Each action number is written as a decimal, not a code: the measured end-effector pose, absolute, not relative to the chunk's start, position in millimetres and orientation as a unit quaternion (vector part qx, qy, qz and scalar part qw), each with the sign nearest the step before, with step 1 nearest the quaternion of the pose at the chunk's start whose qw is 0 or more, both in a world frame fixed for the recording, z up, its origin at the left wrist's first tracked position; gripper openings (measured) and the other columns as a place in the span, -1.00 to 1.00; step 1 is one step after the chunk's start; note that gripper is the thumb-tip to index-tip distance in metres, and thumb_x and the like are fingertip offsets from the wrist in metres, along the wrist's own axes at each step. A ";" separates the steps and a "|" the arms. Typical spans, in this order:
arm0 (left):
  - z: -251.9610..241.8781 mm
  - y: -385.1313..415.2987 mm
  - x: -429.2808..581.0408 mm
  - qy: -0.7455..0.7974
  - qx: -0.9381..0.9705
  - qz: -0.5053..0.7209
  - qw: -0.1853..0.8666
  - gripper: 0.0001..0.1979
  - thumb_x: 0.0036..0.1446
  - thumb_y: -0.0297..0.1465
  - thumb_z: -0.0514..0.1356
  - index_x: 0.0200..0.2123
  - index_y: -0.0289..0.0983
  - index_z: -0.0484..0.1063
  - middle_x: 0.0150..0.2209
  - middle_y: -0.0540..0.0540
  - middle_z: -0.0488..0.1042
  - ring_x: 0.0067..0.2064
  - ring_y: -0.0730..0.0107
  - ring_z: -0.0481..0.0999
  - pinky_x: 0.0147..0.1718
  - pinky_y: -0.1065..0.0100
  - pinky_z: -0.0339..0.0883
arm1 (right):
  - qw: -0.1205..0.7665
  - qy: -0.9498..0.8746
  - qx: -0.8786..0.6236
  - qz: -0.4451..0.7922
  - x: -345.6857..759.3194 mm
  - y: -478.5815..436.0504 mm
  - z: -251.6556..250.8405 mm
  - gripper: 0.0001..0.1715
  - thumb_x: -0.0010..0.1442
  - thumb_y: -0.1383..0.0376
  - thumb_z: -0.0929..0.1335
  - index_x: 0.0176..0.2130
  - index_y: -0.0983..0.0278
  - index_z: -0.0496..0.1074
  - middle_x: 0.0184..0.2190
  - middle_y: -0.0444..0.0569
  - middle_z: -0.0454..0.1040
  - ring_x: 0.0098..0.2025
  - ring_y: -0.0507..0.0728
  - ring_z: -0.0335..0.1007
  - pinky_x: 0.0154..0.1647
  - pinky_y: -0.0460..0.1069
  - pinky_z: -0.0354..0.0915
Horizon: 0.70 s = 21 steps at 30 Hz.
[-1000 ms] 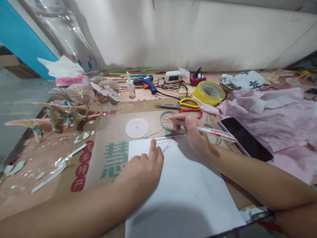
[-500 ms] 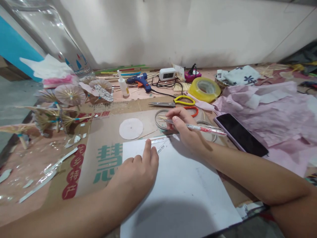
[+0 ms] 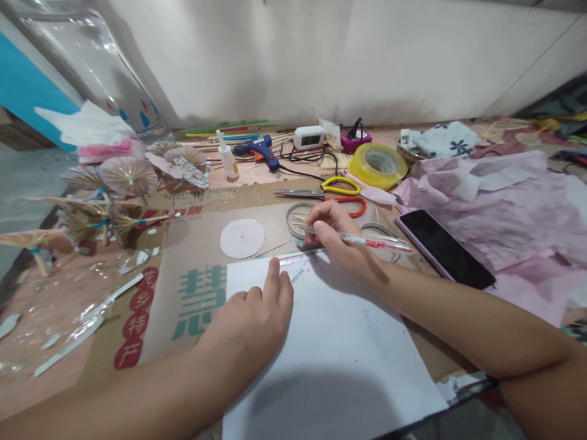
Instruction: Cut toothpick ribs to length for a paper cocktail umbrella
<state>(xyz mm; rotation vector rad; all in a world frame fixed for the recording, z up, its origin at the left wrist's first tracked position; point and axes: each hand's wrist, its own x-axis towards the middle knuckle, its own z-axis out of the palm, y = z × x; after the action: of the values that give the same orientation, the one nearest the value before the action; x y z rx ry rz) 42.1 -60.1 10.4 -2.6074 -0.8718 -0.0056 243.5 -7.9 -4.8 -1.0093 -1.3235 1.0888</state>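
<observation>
My right hand [image 3: 337, 241] is closed around a clear-barrelled pen [image 3: 373, 241] with red inside, its tip pointing left just over the far edge of a white paper sheet [image 3: 348, 360]. My left hand [image 3: 257, 318] lies on that sheet with its index finger stretched out, the fingertip pressing a clear set square [image 3: 298, 269] near the sheet's top edge. Part of the set square is hidden under the fingers. Just beyond the sheet lies a white paper disc [image 3: 243, 238] with a small mark at its middle.
Yellow-and-red-handled scissors [image 3: 316, 192], a roll of clear tape [image 3: 378, 166], a glue gun [image 3: 257, 150] and a glue bottle [image 3: 227, 160] lie behind. A phone [image 3: 444, 247] rests beside pink cloth [image 3: 495, 208] at right. Small paper umbrellas [image 3: 128, 176] stand at left.
My right hand and the pen have shifted very slightly left, with the pen tilted a little differently. My left hand and the set square stay in place.
</observation>
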 end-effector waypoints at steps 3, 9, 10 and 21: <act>11.4 -59.9 42.1 -0.311 -0.931 0.004 0.191 -0.55 0.01 -0.61 0.18 0.00 -0.44 0.60 0.13 -0.53 0.49 -0.54 0.31 0.58 -0.65 0.39 0.47 | 0.524 -0.580 -0.432 0.450 246.3 -7.8 -7.8 -0.94 0.36 0.26 0.31 -0.22 0.18 0.32 -0.37 -0.18 0.37 -0.37 0.03 0.36 -0.34 -0.04 0.33; 15.1 -59.8 44.0 -0.308 -0.934 0.035 0.179 -0.53 0.03 -0.62 0.19 0.05 -0.48 0.57 0.14 -0.62 0.44 -0.52 0.27 0.61 -0.63 0.38 0.48 | 0.447 -0.670 -0.420 0.418 251.5 -14.2 -7.0 -0.88 0.37 0.18 0.31 -0.16 0.18 0.35 -0.32 -0.09 0.48 -0.29 0.11 0.46 -0.27 0.02 0.37; 15.9 -59.9 44.6 -0.307 -0.934 0.046 0.174 -0.51 0.04 -0.61 0.19 0.08 -0.49 0.55 0.14 -0.64 0.43 -0.52 0.26 0.61 -0.63 0.38 0.48 | 0.426 -0.702 -0.414 0.393 252.4 -14.3 -5.5 -0.83 0.38 0.15 0.31 -0.12 0.19 0.38 -0.28 -0.06 0.53 -0.25 0.13 0.50 -0.23 0.04 0.38; 15.4 -62.1 47.8 -0.312 -0.934 0.066 0.163 -0.48 0.16 -0.57 0.14 0.20 -0.56 0.43 0.16 -0.67 0.41 -0.53 0.33 0.57 -0.63 0.40 0.44 | 0.309 -0.875 -0.306 0.213 251.6 -4.7 1.7 -0.59 0.48 0.10 0.21 -0.03 0.22 0.55 -0.27 0.00 0.67 -0.23 0.12 0.56 -0.21 -0.01 0.40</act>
<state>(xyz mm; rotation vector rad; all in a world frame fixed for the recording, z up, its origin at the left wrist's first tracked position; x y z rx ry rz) 47.8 -62.1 15.4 -2.6626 -0.8887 0.1870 251.6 -4.7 1.7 -0.8090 -2.3118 0.5626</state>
